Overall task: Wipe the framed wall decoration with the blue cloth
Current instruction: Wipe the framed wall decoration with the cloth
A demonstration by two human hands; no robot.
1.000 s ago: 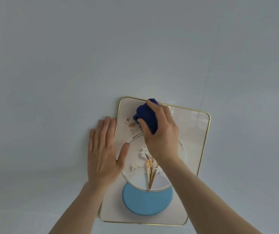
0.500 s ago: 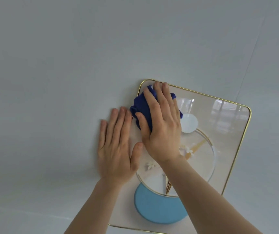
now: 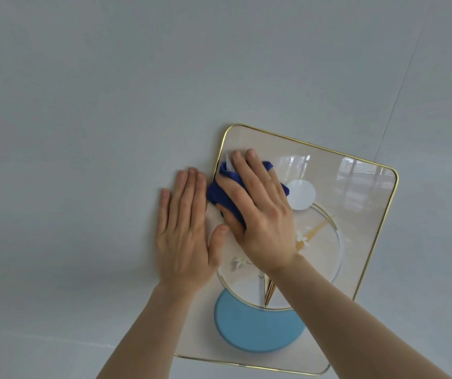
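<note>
Right hand, bare, palm down and fingers spread flat, pressing a bunched dark blue terry cloth against the upper left area of the framed wall decoration; cloth shows past the fingers on the left and right, with a small white tag at its upper edge beside the index finger. Left hand, bare, open and flat with fingers together, holding nothing; palm and fingers lie on the pale grey wall just beside the decoration's left edge, thumb reaching over onto the panel. Decoration: rounded-corner rectangular panel, cream glossy face, thin gold metal rim, hanging tilted on the wall, upper right corner lower than upper left. Face carries a light blue disc near the bottom, a large white circle with gold outline above it, a small white disc just right of the cloth, gold stems and small white flowers. Reflections of a room show in the panel's upper right. Both forearms bare.
</note>
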